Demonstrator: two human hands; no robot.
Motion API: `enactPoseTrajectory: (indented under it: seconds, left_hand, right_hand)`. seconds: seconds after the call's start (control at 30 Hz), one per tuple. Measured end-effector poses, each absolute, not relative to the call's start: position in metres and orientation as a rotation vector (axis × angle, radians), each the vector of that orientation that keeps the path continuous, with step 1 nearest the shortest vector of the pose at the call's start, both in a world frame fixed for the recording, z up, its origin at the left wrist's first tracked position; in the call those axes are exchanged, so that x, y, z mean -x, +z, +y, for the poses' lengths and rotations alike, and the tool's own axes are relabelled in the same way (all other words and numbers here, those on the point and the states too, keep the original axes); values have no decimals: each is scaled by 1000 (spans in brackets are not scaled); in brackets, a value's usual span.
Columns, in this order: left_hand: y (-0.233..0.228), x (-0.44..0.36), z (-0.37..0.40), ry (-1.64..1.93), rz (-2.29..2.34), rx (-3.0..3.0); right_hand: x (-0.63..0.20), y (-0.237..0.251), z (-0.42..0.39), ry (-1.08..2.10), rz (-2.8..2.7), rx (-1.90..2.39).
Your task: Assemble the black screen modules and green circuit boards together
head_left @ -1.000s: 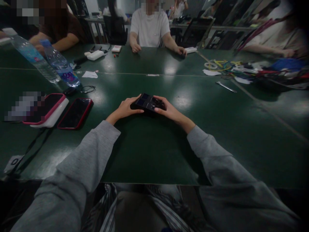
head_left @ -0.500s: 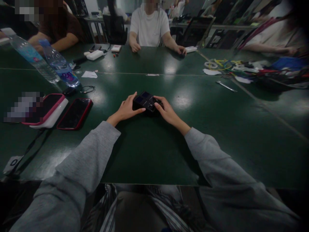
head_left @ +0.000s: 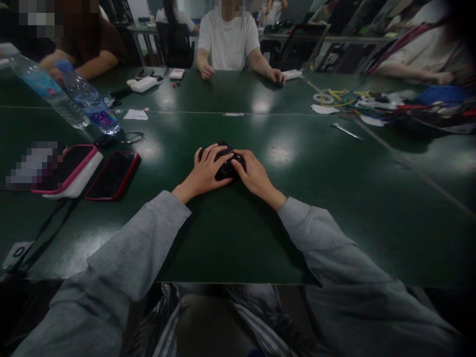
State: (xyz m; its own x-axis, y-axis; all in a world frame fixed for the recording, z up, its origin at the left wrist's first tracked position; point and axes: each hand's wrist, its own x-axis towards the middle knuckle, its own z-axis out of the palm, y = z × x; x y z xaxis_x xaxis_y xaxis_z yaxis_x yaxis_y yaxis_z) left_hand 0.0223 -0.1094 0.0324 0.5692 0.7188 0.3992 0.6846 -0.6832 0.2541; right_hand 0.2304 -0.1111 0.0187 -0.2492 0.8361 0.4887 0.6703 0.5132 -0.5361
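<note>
- Pink-edged phone (head_left: 76,163) lies at the far left of the green table (head_left: 334,208), on top of a white block; a part beside it is blurred out.
- Just right of it, a red-edged phone (head_left: 112,174) lies flat with its dark screen up.
- Behind the two phones, two plastic water bottles (head_left: 89,101) stand close together, and a thin black cord (head_left: 133,137) lies near them on the table.
- The left hand (head_left: 204,171), coming from a grey sleeve, lies over the left part of a small black device (head_left: 226,166); its fingers are curled on top of it and its thumb is at the near edge.
- The black device rests on the table, in the middle, directly in front of the person, and is mostly covered by both hands.
- The right hand (head_left: 253,176) is closed on the right part of the same device, fingers bent over it, almost touching the left hand.
- Far behind, a person in a white shirt (head_left: 228,39) sits at the opposite side with both hands on the table.
- More to the right, a metal tool (head_left: 347,131) lies alone on the table.
- At the far right there is a heap of coloured cables (head_left: 390,101).
</note>
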Motion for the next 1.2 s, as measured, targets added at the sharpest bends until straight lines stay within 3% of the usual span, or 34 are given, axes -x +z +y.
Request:
enactPoseTrajectory:
  seconds: [0.67,1.2]
  left_hand:
    - [27,18,-73,901,1305,-2501]
    - [32,15,-75,1071,1249,-2402]
  right_hand:
    - [-235,20,-107,108,-2086,1327]
    - [-269,9,-81,74,-1772,1496]
